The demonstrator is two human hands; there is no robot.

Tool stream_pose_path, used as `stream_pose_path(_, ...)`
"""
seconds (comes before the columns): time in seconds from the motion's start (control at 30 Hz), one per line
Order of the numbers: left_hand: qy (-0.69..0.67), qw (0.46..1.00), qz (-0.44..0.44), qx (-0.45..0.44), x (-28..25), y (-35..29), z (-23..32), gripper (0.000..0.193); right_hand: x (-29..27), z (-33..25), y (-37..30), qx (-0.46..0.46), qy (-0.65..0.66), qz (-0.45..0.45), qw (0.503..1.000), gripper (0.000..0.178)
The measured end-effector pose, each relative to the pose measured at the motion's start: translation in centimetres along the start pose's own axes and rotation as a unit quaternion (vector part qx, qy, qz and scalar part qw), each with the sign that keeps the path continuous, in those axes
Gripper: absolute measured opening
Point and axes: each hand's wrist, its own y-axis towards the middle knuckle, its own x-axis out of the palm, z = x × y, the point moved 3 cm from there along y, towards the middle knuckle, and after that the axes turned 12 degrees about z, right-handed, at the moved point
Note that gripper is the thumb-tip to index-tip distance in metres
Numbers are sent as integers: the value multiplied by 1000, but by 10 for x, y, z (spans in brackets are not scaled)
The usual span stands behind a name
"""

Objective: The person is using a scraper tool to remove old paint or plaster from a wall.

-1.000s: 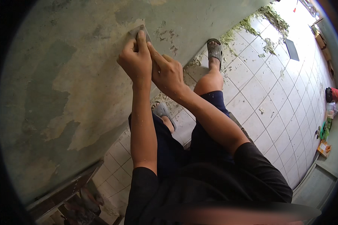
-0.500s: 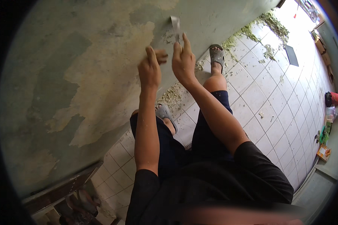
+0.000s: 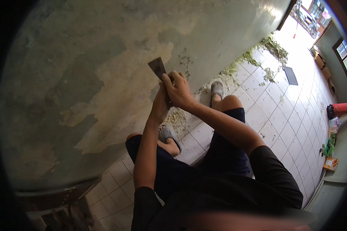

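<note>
"Check nine o'clock."
"See the wall (image 3: 73, 46)."
"Between eleven and twelve?"
"Find the scraper (image 3: 156, 67) in the right hand (image 3: 180, 91), before the wall."
"Try two."
"See scrapings (image 3: 274, 50) on the floor (image 3: 275, 115), with a board (image 3: 291, 76) beside, toward three."

The wall (image 3: 208, 42) is dull grey-green, mottled with ragged cream-beige patches (image 3: 123, 90). In front of the wall, the scraper (image 3: 157, 67) shows a dark grey blade. Along the wall's foot, the flakes (image 3: 273, 48) are pale yellow-green. Right of the wall, the floor (image 3: 268, 100) is white, ruled into a grid by thin darker lines; the flat sheet (image 3: 290, 76) there is slate grey. Farther from the wall, a cylinder (image 3: 341, 109) is red with a black end. Near the wall, the sandals (image 3: 167, 134) are grey, the shorts (image 3: 229, 144) navy.
</note>
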Motion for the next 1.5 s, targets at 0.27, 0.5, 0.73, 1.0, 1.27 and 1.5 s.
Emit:
stream_pose_path(0.27, 46, 996, 48, 51, -22, 2, 16, 58, 30, 26, 37, 161, 352, -119, 914, 32)
stream_pose_path(0.5, 301, 893, 205, 264, 2, -2, 23, 52, 37, 10, 53, 313, 498, -105, 802, 30)
stream_pose_path(0.73, 402, 851, 220, 255, 34, -5, 25, 46, 24, 29, 67, 341, 489, -70, 800, 29)
stream_pose_path(1.0, 409, 825, 252, 298, 39, -1, 21, 43, 25, 31, 73, 374, 536, -97, 751, 31)
stream_pose_path(1.27, 393, 814, 246, 349, 41, -1, 13, 35, 18, 17, 75, 375, 514, -109, 764, 31)
stream_pose_path(1.5, 397, 812, 257, 343, 45, -2, 15, 36, 17, 18, 76, 375, 507, -108, 768, 30)
